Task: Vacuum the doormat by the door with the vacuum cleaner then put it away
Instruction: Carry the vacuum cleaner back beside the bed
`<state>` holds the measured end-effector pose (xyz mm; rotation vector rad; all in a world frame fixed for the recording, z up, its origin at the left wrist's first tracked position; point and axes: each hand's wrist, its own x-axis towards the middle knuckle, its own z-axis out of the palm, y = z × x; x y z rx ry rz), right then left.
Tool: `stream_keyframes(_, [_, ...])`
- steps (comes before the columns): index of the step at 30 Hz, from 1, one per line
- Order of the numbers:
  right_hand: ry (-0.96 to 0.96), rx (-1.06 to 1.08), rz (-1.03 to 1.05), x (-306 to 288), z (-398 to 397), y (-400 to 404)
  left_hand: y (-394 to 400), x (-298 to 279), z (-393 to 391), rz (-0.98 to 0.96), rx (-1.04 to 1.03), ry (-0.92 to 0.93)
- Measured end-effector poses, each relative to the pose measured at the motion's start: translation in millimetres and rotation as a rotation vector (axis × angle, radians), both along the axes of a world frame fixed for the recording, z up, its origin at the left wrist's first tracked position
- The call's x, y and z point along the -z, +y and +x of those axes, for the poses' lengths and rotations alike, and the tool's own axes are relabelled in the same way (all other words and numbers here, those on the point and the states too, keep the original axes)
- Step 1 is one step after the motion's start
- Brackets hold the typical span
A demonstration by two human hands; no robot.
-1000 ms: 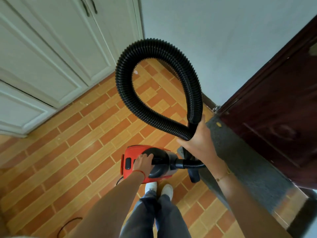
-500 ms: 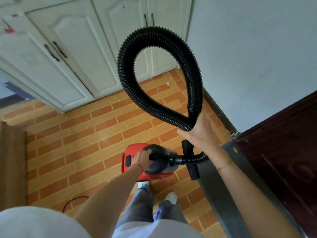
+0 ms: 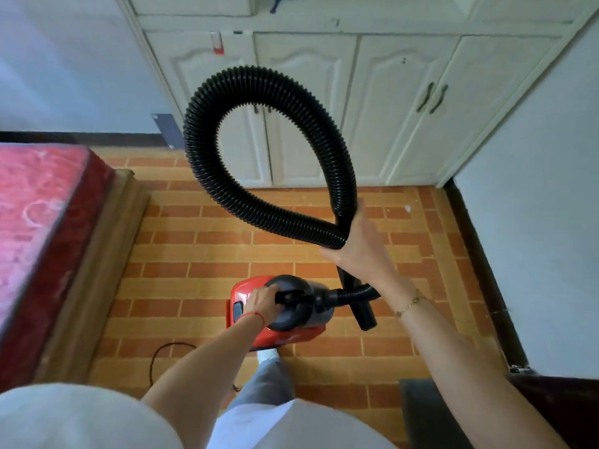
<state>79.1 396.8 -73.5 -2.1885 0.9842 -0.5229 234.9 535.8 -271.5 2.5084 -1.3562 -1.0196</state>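
- Vacuum cleaner (image 3: 275, 322): red body with a dark top, carried above the brick-patterned floor (image 3: 201, 254), directly in front of the person's legs.
- Left hand (image 3: 262, 303): fingers curled round the black carry handle on top of the body; bears the weight.
- Right hand (image 3: 359, 251): fingers wrapped round the doubled-over hose (image 3: 259, 82), both strands pinched together. Judgement: gathered this way so the hose does not drag or snag while carrying.
- Hose loop stands upward, towards the white cupboard (image 3: 405, 102); nozzle (image 3: 363, 312) hangs down beside the body.
- Body's long axis runs left-right in view; the hose end points right.
- Doormat (image 3: 428, 413) lies at lower right, well apart from the nozzle. Judgement: put-away stage.
- Cord (image 3: 155, 358) trails on the floor, lower left.
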Motion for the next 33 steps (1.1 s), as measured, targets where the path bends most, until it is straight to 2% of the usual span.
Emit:
stream_keyframes(8, [-0.042, -0.232, 0.011, -13, 175, 4, 35, -7, 146, -0.03, -0.267, -0.003])
stream_keyframes(15, [-0.038, -0.498, 0.027, -17, 318, 25, 81, -24, 241, -0.044, -0.511, -0.072])
stream_keyframes(29, [0.04, -1.05, -0.001, 11, 578, 80, 164, -2, 383, 0.072, -1.036, -0.068])
stream_keyframes(33, [0.07, -1.198, 0.067, 17, 643, 95, 172, 2, 410, 0.109, -1.17, -0.053])
